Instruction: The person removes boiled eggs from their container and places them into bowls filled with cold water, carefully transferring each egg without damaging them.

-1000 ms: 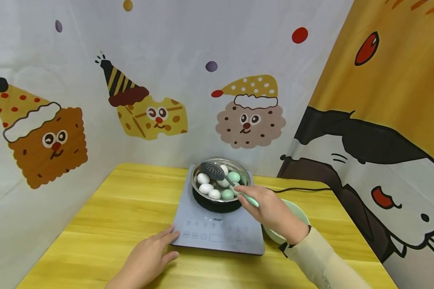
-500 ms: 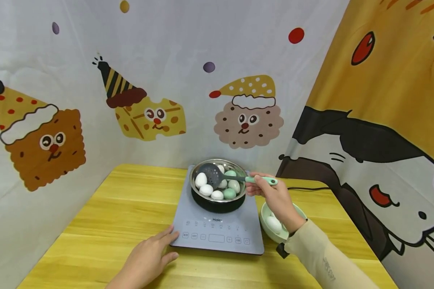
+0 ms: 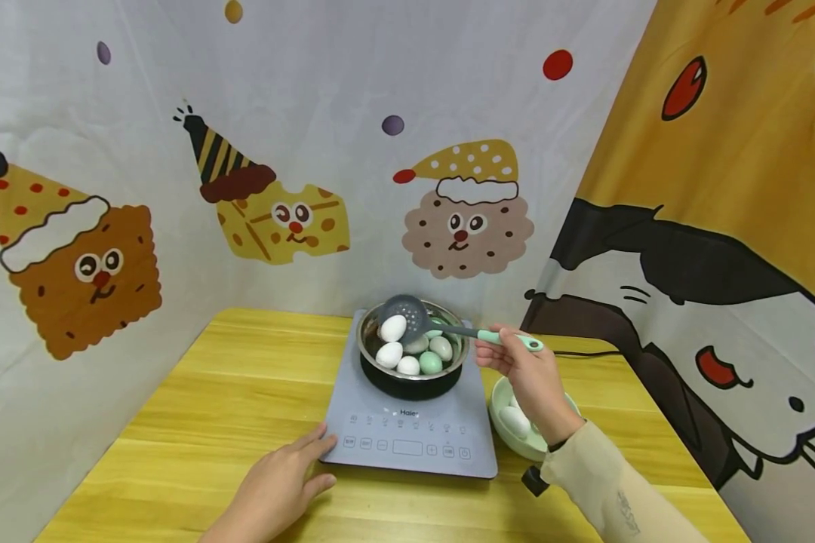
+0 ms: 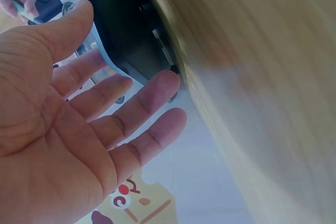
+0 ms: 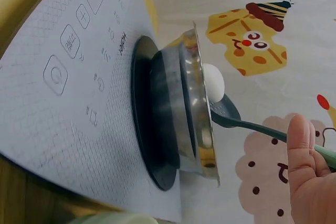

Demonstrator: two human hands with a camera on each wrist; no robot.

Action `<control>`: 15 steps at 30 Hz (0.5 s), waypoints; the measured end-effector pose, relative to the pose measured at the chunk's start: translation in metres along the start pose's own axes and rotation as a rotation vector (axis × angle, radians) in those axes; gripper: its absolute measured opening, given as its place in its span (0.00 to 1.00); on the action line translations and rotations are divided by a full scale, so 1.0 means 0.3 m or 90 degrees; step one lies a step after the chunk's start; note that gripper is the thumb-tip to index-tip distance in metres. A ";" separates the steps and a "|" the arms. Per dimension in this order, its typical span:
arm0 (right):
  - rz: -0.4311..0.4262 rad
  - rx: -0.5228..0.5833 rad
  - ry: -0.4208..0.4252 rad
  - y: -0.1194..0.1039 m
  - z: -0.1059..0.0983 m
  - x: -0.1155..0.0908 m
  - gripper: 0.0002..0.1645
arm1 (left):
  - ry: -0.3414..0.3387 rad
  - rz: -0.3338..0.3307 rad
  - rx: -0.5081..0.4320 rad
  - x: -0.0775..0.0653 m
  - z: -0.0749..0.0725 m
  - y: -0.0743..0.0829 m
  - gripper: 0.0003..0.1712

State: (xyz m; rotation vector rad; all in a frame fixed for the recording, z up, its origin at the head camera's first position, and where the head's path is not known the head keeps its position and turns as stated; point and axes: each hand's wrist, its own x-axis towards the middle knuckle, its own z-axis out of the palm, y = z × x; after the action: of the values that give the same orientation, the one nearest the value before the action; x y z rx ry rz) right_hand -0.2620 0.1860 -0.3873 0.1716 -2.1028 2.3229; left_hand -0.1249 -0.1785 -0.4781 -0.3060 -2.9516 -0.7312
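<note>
My right hand [image 3: 526, 369] grips the mint-green handle of a slotted skimmer [image 3: 407, 313]. A white egg [image 3: 393, 328] lies on the skimmer's dark head at the pot's rim height; the right wrist view shows this egg [image 5: 213, 83] above the rim. Below it, the metal pot [image 3: 463, 354] holds several white and green eggs. The pot stands on a grey induction cooker [image 3: 407, 460]. My left hand [image 3: 275, 483] rests by the cooker's front left corner, fingertips at its edge. In the left wrist view the fingers of that hand [image 4: 79, 108] are spread and loosely bent.
A pale green bowl [image 3: 499, 422] with white eggs stands right of the cooker, partly behind my right forearm. A black cord [image 3: 584, 354] runs along the back right of the wooden table [image 3: 244, 377]. A printed curtain [image 3: 299, 90] hangs behind.
The skimmer has come up out of the pot's eggs with one white egg on it. My right hand has moved right and slightly up. The left hand stays put.
</note>
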 end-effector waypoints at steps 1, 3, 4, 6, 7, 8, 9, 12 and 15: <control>-0.004 0.004 0.005 -0.002 -0.008 -0.005 0.27 | 0.001 0.000 0.000 0.000 0.000 0.002 0.33; -0.014 0.007 0.015 -0.006 -0.022 -0.016 0.27 | 0.000 -0.002 0.000 -0.001 0.000 0.004 0.33; -0.019 0.002 0.020 -0.007 -0.030 -0.022 0.28 | -0.001 -0.003 0.000 -0.001 -0.001 0.006 0.33; -0.026 -0.017 0.025 -0.011 -0.043 -0.037 0.29 | -0.002 -0.005 0.000 -0.001 -0.001 0.007 0.33; -0.028 -0.027 0.027 -0.013 -0.048 -0.046 0.30 | -0.003 -0.005 0.000 0.000 0.000 0.008 0.33; -0.029 -0.036 0.027 -0.014 -0.053 -0.055 0.31 | -0.004 -0.005 0.001 0.000 0.000 0.008 0.33; -0.029 -0.046 0.029 -0.015 -0.056 -0.065 0.31 | -0.004 -0.006 0.002 0.000 0.000 0.009 0.33; -0.027 -0.062 0.031 -0.019 -0.059 -0.094 0.31 | -0.004 -0.008 0.006 0.000 0.002 0.009 0.33; -0.024 -0.070 0.040 -0.027 -0.053 -0.122 0.31 | -0.006 -0.011 0.008 0.000 0.002 0.010 0.33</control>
State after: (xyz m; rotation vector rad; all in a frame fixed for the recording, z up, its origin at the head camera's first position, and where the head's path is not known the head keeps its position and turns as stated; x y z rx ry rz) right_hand -0.2263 0.2051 -0.3838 0.1342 -2.1700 2.1550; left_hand -0.1242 -0.1757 -0.4773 -0.2843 -2.9696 -0.7154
